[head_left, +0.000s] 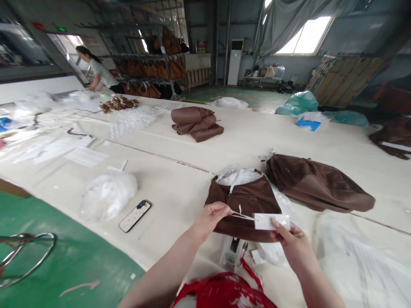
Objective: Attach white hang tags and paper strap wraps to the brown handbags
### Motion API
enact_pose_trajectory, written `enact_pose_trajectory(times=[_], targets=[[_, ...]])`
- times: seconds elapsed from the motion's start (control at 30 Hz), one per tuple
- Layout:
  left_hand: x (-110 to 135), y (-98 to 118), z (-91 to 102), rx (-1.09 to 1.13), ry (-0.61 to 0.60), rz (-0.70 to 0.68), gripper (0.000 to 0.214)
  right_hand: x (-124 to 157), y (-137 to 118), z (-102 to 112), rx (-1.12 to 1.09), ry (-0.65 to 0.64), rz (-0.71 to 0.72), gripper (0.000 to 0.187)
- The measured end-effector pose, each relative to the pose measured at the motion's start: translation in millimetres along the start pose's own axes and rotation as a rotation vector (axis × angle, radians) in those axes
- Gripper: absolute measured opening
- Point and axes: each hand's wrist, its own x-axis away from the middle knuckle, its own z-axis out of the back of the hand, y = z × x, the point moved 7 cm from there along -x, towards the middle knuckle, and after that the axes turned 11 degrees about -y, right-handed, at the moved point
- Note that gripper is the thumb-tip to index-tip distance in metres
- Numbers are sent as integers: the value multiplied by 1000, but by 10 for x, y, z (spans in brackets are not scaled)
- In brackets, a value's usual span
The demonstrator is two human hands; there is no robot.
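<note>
A brown bag (pixel 245 203) stuffed with white paper lies on the cream table (pixel 180 188) in front of me. My left hand (pixel 212 218) pinches a thin white string that runs from the bag's zip area. My right hand (pixel 290 241) pinches a small white tag (pixel 271 221) at the string's other end, just over the bag's near edge. Both hands are closed in pinches above the bag.
A second brown bag (pixel 317 184) lies to the right, a folded one (pixel 195 123) farther back. A phone (pixel 135 216) and a clear plastic bundle (pixel 107 194) sit to the left. A person (pixel 98 72) works at the far left end. Red fabric (pixel 224 293) is below my hands.
</note>
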Motion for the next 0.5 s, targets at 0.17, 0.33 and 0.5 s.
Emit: enact_pose_trajectory(times=[0.17,0.33,0.5], targets=[[62,65,322,561,-44,-37,23,-239,200,-512,75,-140,-70,35],[-12,218,883,736,-9,-135,26,-819,315,-1136,401,-454,-139,36],[-248,189,1625,413,193,-72,31,-2041,332,-1578,959,-425,-8,34]])
